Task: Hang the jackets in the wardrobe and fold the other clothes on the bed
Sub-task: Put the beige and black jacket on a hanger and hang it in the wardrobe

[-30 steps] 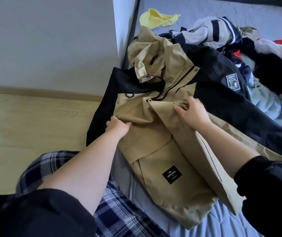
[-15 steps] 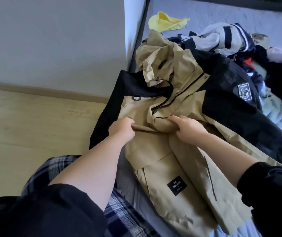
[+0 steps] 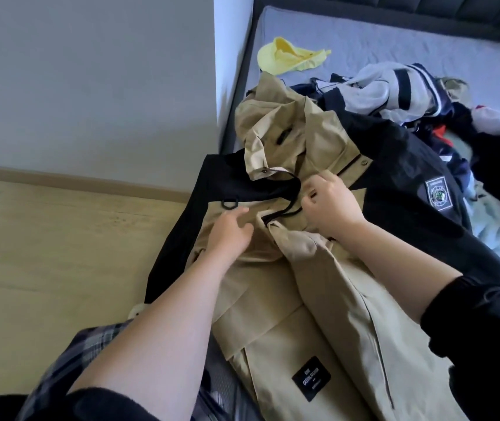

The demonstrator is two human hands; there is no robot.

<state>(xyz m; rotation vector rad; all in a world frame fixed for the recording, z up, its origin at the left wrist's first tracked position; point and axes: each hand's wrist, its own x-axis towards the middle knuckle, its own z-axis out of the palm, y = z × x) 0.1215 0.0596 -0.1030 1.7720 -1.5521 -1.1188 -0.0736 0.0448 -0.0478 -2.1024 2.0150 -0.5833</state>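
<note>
Head: jacket point(image 3: 273, 314), clothes pile point(image 3: 394, 89) on bed point(image 3: 394, 38)

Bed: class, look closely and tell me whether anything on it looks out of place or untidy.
Yes. A clothes pile lies tangled and unfolded at the right. A yellow garment sits crumpled alone near the bed's far left edge. The jacket hangs over the near edge, its hood bunched.

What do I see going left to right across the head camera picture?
The wooden floor, left hand, right hand, badge on the jacket sleeve, pale blue garment.
</note>
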